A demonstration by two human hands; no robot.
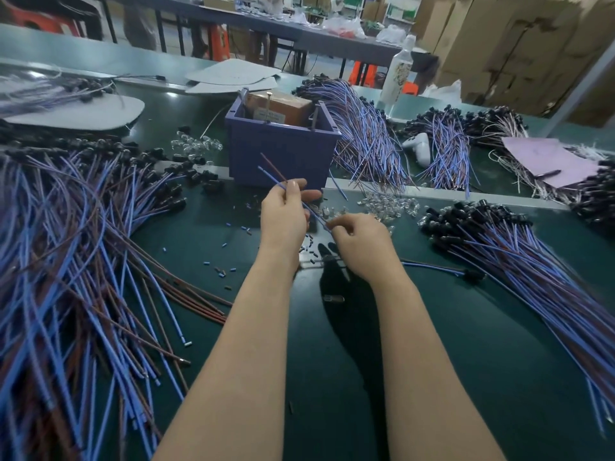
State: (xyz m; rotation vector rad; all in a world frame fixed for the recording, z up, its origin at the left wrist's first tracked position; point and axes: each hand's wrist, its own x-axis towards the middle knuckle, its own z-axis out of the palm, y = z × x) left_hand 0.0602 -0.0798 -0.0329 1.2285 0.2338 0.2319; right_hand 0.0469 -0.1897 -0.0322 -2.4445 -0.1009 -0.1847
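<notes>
My left hand [286,211] pinches a blue wire [271,178] and a brown wire [270,163] between thumb and fingers, their free ends pointing up and left toward the purple bin. My right hand [359,242] has curled fingers gripping the lower end of the blue wire, just right of the left hand. Both hands hover above the dark green table [466,327]. What sits at the wire tip inside the right fingers is hidden.
A purple bin [283,151] stands just behind the hands. Large piles of blue and brown wires lie left [66,261] and right [532,261]. Clear LEDs [389,204] and small sleeve bits [226,261] are scattered nearby. Black cutters [332,277] lie under my right wrist.
</notes>
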